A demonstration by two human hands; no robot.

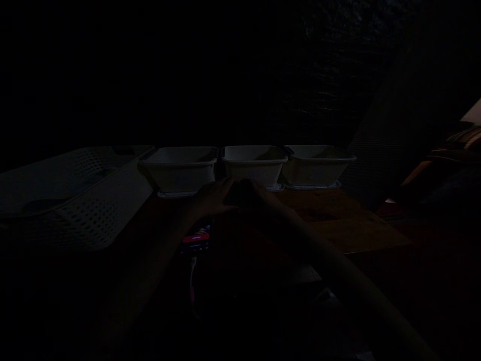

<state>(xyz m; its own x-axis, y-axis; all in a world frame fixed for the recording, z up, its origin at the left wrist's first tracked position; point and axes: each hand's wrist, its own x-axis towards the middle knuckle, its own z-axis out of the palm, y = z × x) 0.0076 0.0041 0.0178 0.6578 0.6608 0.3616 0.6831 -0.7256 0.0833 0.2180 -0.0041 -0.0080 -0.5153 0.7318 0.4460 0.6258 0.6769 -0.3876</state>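
Observation:
The scene is very dark. My left hand [212,196] and my right hand [251,193] meet in the middle of a wooden table [338,220], just in front of three white tubs. The fingers of both hands curl together around a small dark thing [236,193] that I cannot make out. A phone [196,238] with a lit red screen lies under my left wrist, with a cable [192,281] running from it toward me.
Three white rectangular tubs, left [180,173], middle [255,168] and right [315,168], stand in a row at the table's far edge. A white perforated basket [75,195] lies at the left. Something pale shows at the far right [473,135].

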